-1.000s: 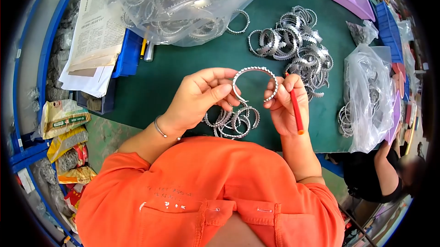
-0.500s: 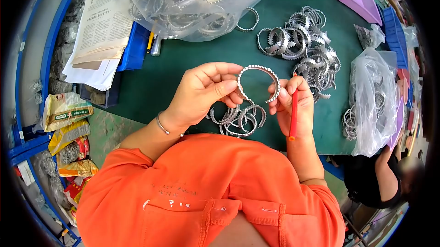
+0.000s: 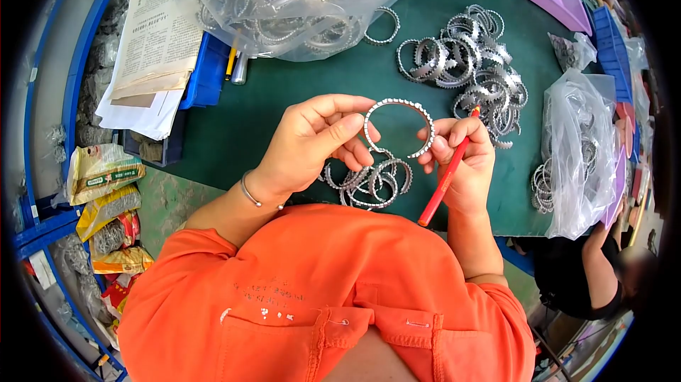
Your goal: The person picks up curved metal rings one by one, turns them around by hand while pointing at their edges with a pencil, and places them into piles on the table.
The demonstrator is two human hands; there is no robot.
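Note:
An open silver metal bangle [image 3: 399,102] with a notched edge is held up above the table. My left hand [image 3: 312,134] pinches its left side between thumb and fingers. At its lower right end are the fingertips of my right hand [image 3: 461,169], which also holds a red pen [image 3: 445,182] slanting across the palm. Just below the bangle lies a small group of similar bangles [image 3: 376,189], partly hidden by my left fingers. A larger heap of bangles [image 3: 489,91] lies beyond my right hand, with one single bangle [image 3: 383,25] farther left.
A clear plastic bag of bangles [image 3: 284,17] sits at the back of the green table [image 3: 298,84]. Papers [image 3: 152,48] rest on a blue bin [image 3: 206,73] at left. Another bag [image 3: 578,162] lies at the right edge, near another person's arm [image 3: 601,272].
The red pen has turned in my right hand, from nearly upright to slanting, its lower end swinging left. The bangle has shifted slightly while both hands keep hold of it.

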